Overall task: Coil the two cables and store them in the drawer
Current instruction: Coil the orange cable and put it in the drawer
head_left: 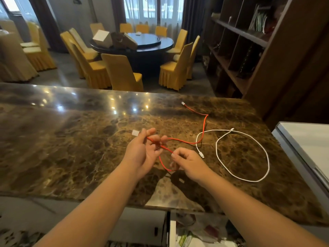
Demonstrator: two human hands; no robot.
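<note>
**Red cable in both hands above the counter; white cable lying loose**

The left hand (142, 150) is raised over the polished brown marble countertop (71, 139), fingers closed on the thin red charging cable (204, 125) just behind its white plug, which projects past the fingertips; the right hand (185, 161) pinches the same cable lower down, a short red loop hanging between the two hands; the remaining length runs right and away across the stone to a small white connector at the far end; the thin white cable (249, 179) lies in one open loop on the countertop to the right, crossing the red one, untouched by either hand; an open drawer (195, 230) holding papers shows beneath the near edge.
</note>
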